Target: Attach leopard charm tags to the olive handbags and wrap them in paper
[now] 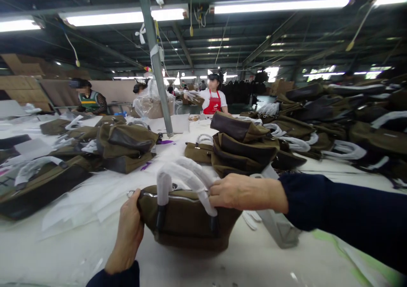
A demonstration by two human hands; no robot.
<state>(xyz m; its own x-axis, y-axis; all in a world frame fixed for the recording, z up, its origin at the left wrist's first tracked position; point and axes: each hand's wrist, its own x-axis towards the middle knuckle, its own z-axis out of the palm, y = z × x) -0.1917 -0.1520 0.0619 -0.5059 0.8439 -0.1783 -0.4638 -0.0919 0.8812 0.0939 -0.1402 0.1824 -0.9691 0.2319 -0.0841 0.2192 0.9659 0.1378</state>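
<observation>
An olive-green handbag (190,223) with a silver zip and dark lower trim is in front of me, just over the white table. White wrapping covers its two raised handles (187,174). My left hand (130,221) grips the bag's left end, thumb up by a metal ring (129,193). At the top right, my right hand (233,191) is closed at the bag's upper edge, beside the wrapped handle. Its fingertips are partly hidden, so the exact part they pinch does not show.
Stacked olive bags (243,145) lie beyond my hands, with a larger pile (333,121) at right and more bags (124,145) at left. Under my right arm is a grey object (280,227). A metal post (157,66) rises from the table. People work across it, one in a red apron (213,104).
</observation>
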